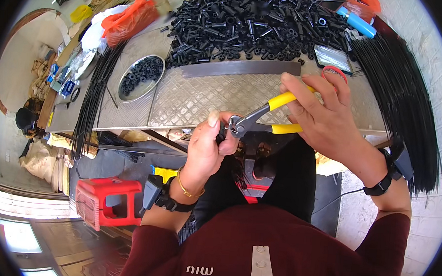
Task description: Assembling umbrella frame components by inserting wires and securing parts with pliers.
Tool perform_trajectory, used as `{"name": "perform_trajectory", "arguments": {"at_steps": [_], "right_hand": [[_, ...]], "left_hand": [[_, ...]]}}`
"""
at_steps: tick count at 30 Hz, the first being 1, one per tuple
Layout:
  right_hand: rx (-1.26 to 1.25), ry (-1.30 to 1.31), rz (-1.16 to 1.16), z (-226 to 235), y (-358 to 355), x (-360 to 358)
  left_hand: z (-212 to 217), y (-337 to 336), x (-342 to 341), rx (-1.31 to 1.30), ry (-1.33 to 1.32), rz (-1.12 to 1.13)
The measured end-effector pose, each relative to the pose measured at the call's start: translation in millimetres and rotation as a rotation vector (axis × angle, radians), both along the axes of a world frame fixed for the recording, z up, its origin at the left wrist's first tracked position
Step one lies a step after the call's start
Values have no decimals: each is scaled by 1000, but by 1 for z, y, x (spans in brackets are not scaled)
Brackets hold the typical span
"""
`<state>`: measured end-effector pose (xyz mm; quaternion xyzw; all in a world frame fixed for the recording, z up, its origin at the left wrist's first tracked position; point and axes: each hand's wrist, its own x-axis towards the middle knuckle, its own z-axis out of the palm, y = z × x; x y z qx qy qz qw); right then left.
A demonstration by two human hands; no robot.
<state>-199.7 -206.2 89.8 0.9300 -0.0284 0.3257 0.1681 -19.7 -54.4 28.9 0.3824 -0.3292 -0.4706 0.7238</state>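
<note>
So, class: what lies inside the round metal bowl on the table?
The round metal bowl holds small black ring-shaped parts, heaped toward one side. Whatever lies beneath that heap is covered.

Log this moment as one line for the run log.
left hand: pinches small black part | right hand: grips yellow-handled pliers, jaws at the part | behind: pile of black parts on metal table

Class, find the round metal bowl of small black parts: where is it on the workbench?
In the head view, the metal bowl sits left of centre on the bench, between the black rod bundle and the black parts pile.

Head-worn fisheye, downward, close over workbench point(208, 93)
</note>
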Motion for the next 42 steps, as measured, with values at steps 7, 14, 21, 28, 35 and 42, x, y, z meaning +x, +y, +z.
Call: {"name": "perform_trajectory", "arguments": {"at_steps": [7,14,21,28,35,42], "right_hand": [[19,22,31,-1,-4,-3],[175,235,73,-1,-1,-14],[1674,1079,41,-3,-12,-17],[2038,1257,283,-5,-11,-17],[1980,1085,216,-4,-4,-21],[1745,827,313,-2,0,-23]], "left_hand": [[0,-1,5,5,-31,-27],[12,12,8,69,-141,-158],[15,23,9,53,-416,-307],[13,24,3,54,-517,-243],[9,22,8,86,-307,-260],[4,21,11,53,-422,-132]]}}
